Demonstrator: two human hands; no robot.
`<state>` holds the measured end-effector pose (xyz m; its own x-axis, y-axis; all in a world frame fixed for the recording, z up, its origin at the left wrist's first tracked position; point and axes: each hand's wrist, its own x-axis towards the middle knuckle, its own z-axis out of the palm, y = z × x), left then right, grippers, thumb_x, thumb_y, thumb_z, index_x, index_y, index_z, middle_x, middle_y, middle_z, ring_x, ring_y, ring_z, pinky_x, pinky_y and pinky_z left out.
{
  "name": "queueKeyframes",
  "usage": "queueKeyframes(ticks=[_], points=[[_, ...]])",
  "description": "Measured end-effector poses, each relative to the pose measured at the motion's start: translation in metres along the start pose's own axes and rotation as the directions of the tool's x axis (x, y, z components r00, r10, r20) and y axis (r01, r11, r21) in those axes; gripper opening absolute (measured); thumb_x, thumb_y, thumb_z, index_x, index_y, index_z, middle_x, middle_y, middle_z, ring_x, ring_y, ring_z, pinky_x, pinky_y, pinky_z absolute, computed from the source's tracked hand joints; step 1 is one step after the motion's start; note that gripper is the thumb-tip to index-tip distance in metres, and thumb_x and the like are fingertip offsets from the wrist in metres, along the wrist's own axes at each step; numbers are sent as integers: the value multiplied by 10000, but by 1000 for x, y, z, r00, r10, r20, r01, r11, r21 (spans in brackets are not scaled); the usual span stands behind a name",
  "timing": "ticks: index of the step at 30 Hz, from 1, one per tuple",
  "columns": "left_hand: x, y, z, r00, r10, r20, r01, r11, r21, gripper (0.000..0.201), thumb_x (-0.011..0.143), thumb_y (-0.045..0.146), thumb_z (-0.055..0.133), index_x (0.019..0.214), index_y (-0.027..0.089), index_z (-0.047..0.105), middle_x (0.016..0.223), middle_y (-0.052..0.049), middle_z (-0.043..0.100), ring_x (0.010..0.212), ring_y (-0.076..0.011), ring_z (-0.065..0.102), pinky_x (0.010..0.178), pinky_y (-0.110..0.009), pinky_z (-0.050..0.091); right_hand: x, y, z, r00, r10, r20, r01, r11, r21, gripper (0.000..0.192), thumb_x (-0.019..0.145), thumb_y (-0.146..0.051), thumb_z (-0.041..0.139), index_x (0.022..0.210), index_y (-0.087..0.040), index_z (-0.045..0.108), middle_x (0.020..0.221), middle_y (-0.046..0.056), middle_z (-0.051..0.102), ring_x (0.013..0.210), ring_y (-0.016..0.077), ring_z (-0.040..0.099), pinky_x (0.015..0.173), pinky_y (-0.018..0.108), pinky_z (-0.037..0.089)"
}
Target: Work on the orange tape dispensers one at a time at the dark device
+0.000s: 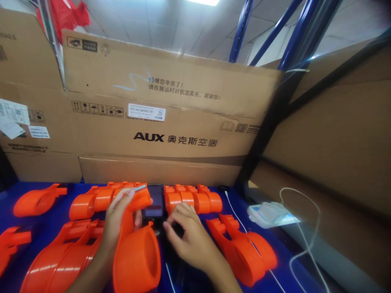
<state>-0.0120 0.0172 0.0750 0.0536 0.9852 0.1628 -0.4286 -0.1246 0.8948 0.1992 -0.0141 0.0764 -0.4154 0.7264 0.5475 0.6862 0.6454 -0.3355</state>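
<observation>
Left hand (117,217) wrapped around orange plastic dispenser (137,252). Right hand (187,232) fingers curled, pinching small dark part below smartphone (154,201) on blue worktop (232,191).

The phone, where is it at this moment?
In the head view the phone stands at the middle of the blue table, near its back edge, between two rows of orange parts, just beyond the left hand and right hand.

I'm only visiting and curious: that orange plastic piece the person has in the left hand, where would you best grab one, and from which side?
Probably by the narrow handle end, coming from the left. On the orange piece the left hand wraps that slim neck, while the wide ring end faces the camera and looks too broad for one hand. The right hand rests on the blue table beside the phone.
</observation>
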Motion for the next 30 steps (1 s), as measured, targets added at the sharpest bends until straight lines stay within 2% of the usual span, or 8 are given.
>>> queueKeyframes(ticks=[3,6,9,12,15,21,25,30], points=[[-4,3,4,999,24,-30,-25,1000,-8,374,854,525,638,973,172,667,391,12,568,332,-155,513,382,-239,407,2,-4,15,989,16,-145,-30,995,-93,232,960,-191,535,730,-192,563,767,33,606,757,192,548,707,329,417],[-3,4,5,998,42,-40,-42,999,9,348,859,523,632,905,178,659,396,12,568,334,-152,510,381,-237,403,3,-4,22,988,10,-157,-25,995,-92,238,954,-200,540,718,-193,569,738,31,603,720,189,540,683,325,394],[-1,0,8,1000,-18,10,17,999,49,402,839,575,633,883,176,648,377,8,559,324,-155,505,370,-235,399,1,-3,15,974,66,-217,-51,996,71,225,978,-223,515,772,-196,601,745,29,611,735,189,562,689,317,420],[-6,-6,17,995,-83,49,78,992,94,409,865,583,612,984,192,620,380,37,550,291,-116,439,349,-203,352,-1,-4,6,964,116,-239,-35,946,322,145,976,-249,537,1062,-202,645,826,27,656,771,186,597,715,303,467],[-16,-13,28,986,-120,113,106,986,130,393,895,538,616,1136,236,544,421,79,542,302,-91,407,344,-171,313,-1,-6,4,971,149,-187,-47,886,462,303,939,-273,611,1236,-213,602,884,21,677,758,174,601,709,287,481],[-24,-18,30,957,-124,261,64,972,227,342,906,465,646,1130,252,501,507,93,525,397,-91,458,404,-170,357,3,-6,6,911,361,-200,-183,787,589,164,957,-340,605,912,-190,653,782,16,644,707,168,582,652,270,461],[-23,-17,30,943,-77,323,14,981,192,292,919,413,641,1125,240,529,579,68,573,491,-104,537,504,-201,423,3,-2,3,891,404,-209,-195,755,627,172,947,-349,628,902,-184,648,804,25,646,747,181,602,690,279,473],[-23,-17,32,950,-63,305,1,980,198,247,924,403,635,1081,230,555,563,73,570,468,-95,521,523,-219,410,2,1,4,877,417,-238,-169,733,659,166,941,-347,639,904,-185,642,830,27,631,771,182,597,711,279,476]])
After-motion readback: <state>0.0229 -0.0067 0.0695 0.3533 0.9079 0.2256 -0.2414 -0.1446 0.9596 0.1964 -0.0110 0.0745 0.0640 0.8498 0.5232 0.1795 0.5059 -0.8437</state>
